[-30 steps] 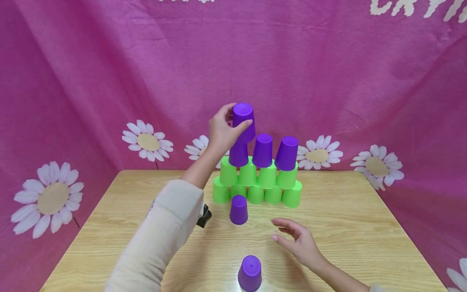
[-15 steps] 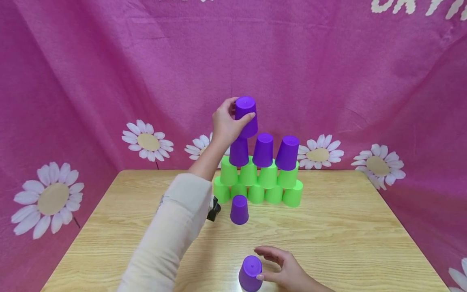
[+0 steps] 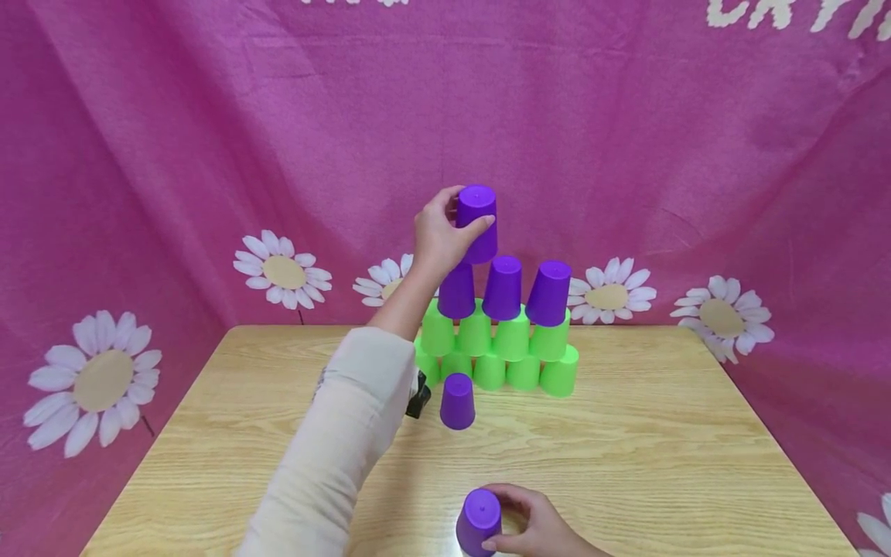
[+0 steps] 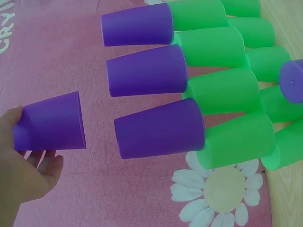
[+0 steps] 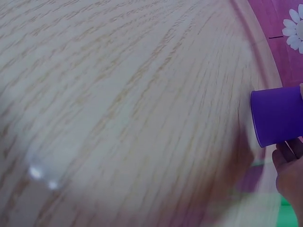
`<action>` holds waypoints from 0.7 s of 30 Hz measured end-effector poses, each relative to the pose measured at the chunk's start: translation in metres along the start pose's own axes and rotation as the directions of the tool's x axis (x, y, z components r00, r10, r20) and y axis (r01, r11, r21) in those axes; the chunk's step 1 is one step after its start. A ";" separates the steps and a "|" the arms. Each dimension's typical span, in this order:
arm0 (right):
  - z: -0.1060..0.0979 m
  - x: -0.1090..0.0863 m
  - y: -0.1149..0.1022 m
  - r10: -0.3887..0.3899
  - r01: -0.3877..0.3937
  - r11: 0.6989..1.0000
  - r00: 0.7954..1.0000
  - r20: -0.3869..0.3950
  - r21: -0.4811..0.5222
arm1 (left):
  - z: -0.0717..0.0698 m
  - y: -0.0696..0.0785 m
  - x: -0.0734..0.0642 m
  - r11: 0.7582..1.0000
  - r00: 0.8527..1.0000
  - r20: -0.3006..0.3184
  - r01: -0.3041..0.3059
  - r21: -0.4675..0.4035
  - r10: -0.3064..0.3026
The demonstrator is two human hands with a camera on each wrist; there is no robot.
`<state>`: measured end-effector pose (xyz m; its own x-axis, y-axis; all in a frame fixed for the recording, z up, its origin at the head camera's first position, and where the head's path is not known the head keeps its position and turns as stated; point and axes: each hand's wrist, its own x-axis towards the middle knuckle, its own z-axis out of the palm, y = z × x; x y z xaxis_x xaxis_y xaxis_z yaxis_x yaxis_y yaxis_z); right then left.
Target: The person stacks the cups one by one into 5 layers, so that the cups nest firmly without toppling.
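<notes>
My left hand [image 3: 440, 234] grips an upside-down purple cup [image 3: 482, 246] between thumb and fingers. In the left wrist view a gap separates that held cup [image 4: 54, 124] from the row of three purple cups [image 4: 154, 71] on the tower. Those three stand mouth-down on two rows of green cups [image 3: 511, 340]. Close to the table's near side, my right hand [image 3: 546, 530] has its thumb and fingers around another upside-down purple cup [image 3: 479, 517]. The right wrist view shows this cup [image 5: 277, 116] at its right edge, the hand partly cut off.
One more purple cup [image 3: 457, 402] stands mouth-down on the wooden table [image 3: 626, 449], just in front of the tower. A pink cloth [image 3: 626, 139] with daisies hangs behind and at both sides. A black object [image 3: 418, 396] shows by the left sleeve.
My left hand has carried its cup slightly right and up above the purple row. The right hand has come down and left to the near cup and closed around it.
</notes>
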<state>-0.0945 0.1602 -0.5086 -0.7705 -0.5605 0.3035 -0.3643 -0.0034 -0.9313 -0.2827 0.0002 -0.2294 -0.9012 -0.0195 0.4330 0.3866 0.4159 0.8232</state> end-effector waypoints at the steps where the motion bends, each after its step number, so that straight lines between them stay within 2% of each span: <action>1: 0.000 0.000 0.001 0.001 -0.001 1.000 1.000 0.001 -0.004 | 0.000 0.000 0.000 1.000 1.000 0.001 -0.004 0.003 0.004; 7: 0.002 -0.003 0.006 0.019 -0.019 1.000 1.000 0.001 -0.012 | 0.003 0.001 0.000 1.000 1.000 0.007 0.006 -0.008 -0.006; 15: -0.001 -0.004 0.004 -0.032 0.031 0.999 0.999 -0.014 -0.025 | 0.007 -0.002 0.000 0.999 1.000 -0.009 0.018 -0.032 -0.019; 21: -0.004 -0.005 0.000 0.014 -0.016 0.999 0.999 -0.035 -0.047 | 0.013 -0.008 0.000 0.999 0.999 -0.005 0.036 -0.018 -0.036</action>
<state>-0.0931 0.1666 -0.5093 -0.7935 -0.5312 0.2971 -0.3760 0.0440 -0.9256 -0.2887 0.0089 -0.2404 -0.9136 -0.0387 0.4047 0.3573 0.3981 0.8449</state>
